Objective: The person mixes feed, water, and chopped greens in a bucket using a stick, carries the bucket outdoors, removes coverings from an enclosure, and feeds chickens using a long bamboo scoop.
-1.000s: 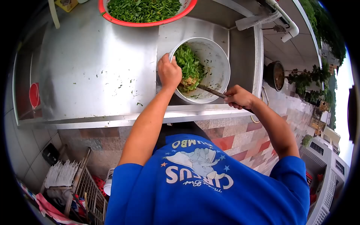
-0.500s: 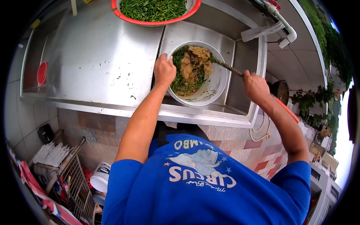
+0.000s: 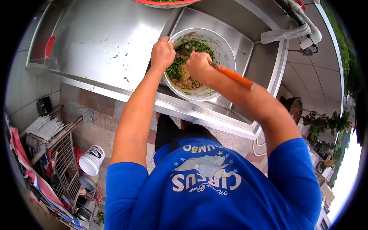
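A round white tub [image 3: 225, 53] sits in the metal sink basin, with chopped greens and a brown, mushy mix [image 3: 184, 81] inside. My left hand [image 3: 163, 54] is closed on its left rim, thumb toward the inside. Over the tub's middle, my right hand [image 3: 198, 66] wraps round the shaft of a long stirring tool with an orange handle [image 3: 234, 76]. The handle slants back above my right forearm. What the tool's working end looks like is hidden under my hand and in the mix.
A steel counter [image 3: 88, 38] scattered with green bits lies left of the sink basin [image 3: 239, 46]. A red-rimmed bowl of greens [image 3: 168, 4] stands at the far edge. Pipes [image 3: 306, 23] run at the upper right. White buckets [image 3: 91, 161] and a rack [image 3: 65, 165] stand lower left.
My right hand has swung from right of the tub to over its middle, bringing the stirring tool along. My left hand still holds the rim. The view has shifted slightly.
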Action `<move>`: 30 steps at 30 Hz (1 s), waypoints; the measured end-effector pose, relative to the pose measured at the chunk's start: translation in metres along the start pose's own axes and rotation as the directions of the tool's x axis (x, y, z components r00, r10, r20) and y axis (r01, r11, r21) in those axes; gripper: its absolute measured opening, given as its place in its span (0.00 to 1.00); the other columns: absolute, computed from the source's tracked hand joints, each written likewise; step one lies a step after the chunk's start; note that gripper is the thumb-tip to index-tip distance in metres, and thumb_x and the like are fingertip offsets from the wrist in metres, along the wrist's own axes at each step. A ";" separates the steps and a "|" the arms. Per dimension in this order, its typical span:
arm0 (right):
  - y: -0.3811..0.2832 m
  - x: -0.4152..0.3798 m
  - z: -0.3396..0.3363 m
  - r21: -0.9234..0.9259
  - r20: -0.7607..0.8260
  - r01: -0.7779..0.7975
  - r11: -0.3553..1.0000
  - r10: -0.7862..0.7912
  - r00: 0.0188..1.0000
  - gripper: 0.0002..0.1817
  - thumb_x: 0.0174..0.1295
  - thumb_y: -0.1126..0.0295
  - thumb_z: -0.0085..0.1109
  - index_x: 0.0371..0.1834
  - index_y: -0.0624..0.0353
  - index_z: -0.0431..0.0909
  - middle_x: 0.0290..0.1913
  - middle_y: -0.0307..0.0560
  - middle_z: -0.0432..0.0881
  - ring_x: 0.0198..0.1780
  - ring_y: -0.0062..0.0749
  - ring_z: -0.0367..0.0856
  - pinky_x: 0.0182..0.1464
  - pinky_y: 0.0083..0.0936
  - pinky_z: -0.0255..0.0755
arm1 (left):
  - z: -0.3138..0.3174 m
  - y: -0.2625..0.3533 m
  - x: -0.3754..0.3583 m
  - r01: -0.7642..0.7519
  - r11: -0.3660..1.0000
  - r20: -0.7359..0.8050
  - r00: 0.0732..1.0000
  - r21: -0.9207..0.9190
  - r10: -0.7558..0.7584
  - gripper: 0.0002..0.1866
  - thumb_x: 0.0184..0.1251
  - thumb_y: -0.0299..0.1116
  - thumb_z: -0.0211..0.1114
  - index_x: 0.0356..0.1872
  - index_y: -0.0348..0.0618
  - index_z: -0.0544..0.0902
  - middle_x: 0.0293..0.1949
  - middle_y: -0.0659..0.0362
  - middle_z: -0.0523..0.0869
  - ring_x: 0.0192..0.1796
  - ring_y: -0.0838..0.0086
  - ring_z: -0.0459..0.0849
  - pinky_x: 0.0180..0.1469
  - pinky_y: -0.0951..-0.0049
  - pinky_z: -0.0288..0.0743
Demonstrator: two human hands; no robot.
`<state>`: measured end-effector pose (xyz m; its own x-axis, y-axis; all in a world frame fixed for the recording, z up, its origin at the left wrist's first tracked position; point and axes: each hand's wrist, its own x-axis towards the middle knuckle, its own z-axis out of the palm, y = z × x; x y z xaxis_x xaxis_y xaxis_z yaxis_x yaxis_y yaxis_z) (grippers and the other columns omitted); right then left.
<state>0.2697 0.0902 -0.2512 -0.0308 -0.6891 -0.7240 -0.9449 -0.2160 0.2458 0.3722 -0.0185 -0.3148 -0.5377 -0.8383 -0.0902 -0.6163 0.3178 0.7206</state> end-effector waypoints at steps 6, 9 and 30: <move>-0.004 -0.060 0.028 -0.031 -0.003 0.031 0.999 -0.031 1.000 0.15 0.62 0.67 0.67 0.52 0.53 0.89 0.52 0.52 0.83 0.51 0.48 0.86 0.33 0.50 0.85 | -0.001 -0.003 0.001 -0.060 0.992 -0.025 0.998 0.114 0.063 0.15 0.76 0.40 0.59 0.43 0.37 0.84 0.42 0.40 0.89 0.47 0.42 0.87 0.52 0.46 0.80; 0.014 -0.126 0.016 -0.083 0.074 0.162 0.983 -0.156 0.985 0.13 0.64 0.68 0.65 0.50 0.59 0.88 0.51 0.54 0.83 0.49 0.45 0.87 0.35 0.42 0.86 | -0.001 0.002 -0.001 -0.014 0.996 -0.010 1.000 0.091 0.015 0.15 0.76 0.40 0.59 0.43 0.37 0.84 0.42 0.40 0.89 0.47 0.41 0.87 0.52 0.46 0.80; 0.076 -0.071 0.031 0.298 0.291 -0.205 0.932 0.116 0.950 0.13 0.67 0.74 0.56 0.51 0.59 0.86 0.51 0.55 0.89 0.55 0.51 0.89 0.52 0.43 0.85 | 0.001 0.005 -0.012 0.009 0.998 -0.062 0.998 -0.055 -0.012 0.15 0.74 0.38 0.63 0.48 0.34 0.84 0.41 0.38 0.87 0.46 0.41 0.85 0.51 0.47 0.78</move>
<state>0.1901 0.1439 -0.2008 -0.2340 -0.4787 -0.8462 -0.9716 0.1460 0.1861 0.3747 -0.0063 -0.3106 -0.4935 -0.8680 -0.0561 -0.5886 0.2857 0.7562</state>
